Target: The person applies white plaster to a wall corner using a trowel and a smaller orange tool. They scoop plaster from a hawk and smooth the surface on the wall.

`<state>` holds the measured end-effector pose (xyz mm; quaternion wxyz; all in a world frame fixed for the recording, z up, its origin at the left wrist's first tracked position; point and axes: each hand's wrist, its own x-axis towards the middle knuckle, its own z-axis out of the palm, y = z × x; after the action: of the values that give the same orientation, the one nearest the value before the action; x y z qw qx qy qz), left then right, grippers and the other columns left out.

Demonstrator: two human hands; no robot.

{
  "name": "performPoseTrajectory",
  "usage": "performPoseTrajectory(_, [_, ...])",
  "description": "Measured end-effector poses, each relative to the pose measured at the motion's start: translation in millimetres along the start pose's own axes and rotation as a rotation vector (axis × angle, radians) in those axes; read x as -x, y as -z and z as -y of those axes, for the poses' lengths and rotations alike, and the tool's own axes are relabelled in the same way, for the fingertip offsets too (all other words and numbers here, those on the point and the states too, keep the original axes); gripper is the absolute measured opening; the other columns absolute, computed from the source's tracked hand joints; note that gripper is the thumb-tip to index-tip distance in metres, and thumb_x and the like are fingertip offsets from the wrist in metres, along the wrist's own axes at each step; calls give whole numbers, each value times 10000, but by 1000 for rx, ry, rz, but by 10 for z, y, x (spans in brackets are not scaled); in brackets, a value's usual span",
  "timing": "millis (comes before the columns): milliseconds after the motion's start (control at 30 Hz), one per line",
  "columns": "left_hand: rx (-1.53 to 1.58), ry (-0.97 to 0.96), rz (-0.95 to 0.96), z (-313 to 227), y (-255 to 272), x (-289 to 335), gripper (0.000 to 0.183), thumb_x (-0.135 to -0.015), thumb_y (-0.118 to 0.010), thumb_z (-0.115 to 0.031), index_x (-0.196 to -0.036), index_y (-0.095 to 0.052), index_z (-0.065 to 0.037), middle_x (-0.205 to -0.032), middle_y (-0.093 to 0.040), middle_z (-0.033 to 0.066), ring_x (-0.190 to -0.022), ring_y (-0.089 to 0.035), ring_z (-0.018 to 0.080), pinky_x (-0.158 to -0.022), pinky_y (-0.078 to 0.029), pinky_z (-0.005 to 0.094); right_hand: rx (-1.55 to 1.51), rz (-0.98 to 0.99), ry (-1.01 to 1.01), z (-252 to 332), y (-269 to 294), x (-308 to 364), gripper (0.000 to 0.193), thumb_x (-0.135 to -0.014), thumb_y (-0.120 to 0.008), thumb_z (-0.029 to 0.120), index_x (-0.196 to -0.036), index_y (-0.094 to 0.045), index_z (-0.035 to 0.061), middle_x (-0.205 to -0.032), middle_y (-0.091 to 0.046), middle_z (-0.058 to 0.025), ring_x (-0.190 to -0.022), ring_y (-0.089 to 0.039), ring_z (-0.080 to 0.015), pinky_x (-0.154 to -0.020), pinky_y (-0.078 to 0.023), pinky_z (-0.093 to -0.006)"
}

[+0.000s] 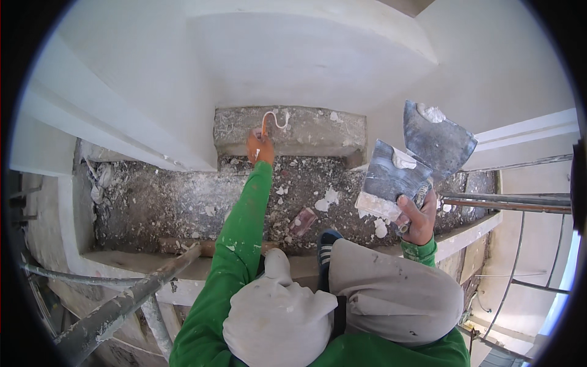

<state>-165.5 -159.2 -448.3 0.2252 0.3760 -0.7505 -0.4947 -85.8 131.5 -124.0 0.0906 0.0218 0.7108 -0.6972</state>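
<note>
My left hand (260, 148) reaches forward over the rough concrete ledge (238, 137), its fingers closed on a thin pale strip (266, 116) that curls over like a hook. Whether the strip is wire or cord I cannot make out. To the right, my right hand (419, 219) grips two broad metal plastering blades together. The nearer blade (391, 174) has white plaster along its lower edge and a dab near its top edge. Behind it fans out the farther blade (439, 140), with a white lump of plaster at its top. Their handles are mostly hidden by my fingers.
Debris and white plaster flakes cover the floor (183, 202), with a reddish block (302, 221) lying near my shoe (327, 244). Smooth white walls (306, 67) rise ahead. Metal scaffold pipes stand at the lower left (128, 300) and right (507, 200).
</note>
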Motion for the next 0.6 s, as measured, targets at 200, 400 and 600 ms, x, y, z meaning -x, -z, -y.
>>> performPoseTrajectory(200, [-181, -83, 41, -69, -15, -175, 282, -813, -664, -145, -1058, -558, -58, -1033, -582, 152, -949, -589, 365, -737, -481, 479, 81, -1, 23, -8, -34, -5, 554, -763, -717, 81, -1231, -448, -42, -912, -625, -99, -543, -541, -92, -426, -408, -206])
performPoseTrajectory(400, [-65, -357, 18, -650, 674, 629, 619, -827, -687, -324, -1274, -403, -4, -1183, -477, 213, -1124, -463, 360, -900, -432, 463, -42, 60, 28, -171, -228, 17, 527, -781, -699, 88, -1228, -446, -30, -867, -608, -78, -527, -519, -75, -432, -396, -195])
performPoseTrajectory(600, [1330, 44, 832, -1340, 1429, 1619, 637, -940, -550, -421, -1378, -320, -20, -1258, -486, 119, -1164, -479, 201, -978, -406, 370, -28, 140, -26, -437, -839, -112, 493, -811, -672, 98, -1224, -430, -20, -831, -579, -56, -516, -497, -70, -440, -391, -196])
